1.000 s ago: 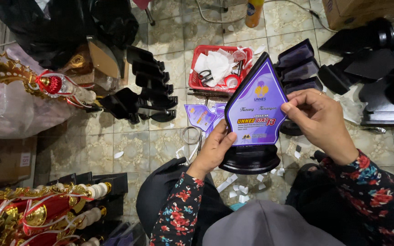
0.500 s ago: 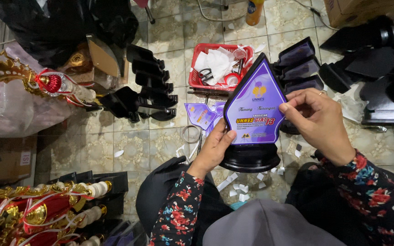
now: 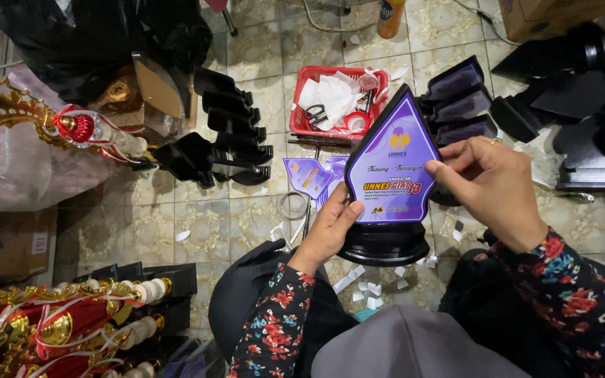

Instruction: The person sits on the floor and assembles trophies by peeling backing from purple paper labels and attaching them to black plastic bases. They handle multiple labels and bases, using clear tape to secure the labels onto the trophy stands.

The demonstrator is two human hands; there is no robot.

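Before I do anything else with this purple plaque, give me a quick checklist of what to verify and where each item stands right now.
1. Left hand steadies the plaque's lower left edge: ok.
2. Right hand fingers press on its right edge: ok.
3. Purple face sits flat inside the black frame, no lifted corner: cannot tell, fingers cover the right edge.
4. Plaque stands upright on its black base: ok.
5. Scissors in the red basket lie away from both hands: ok.
6. Floor below the base free of scraps: not ok, white paper bits lie scattered there.

Head camera looks steeply down, close over the hands [image 3: 414, 210].
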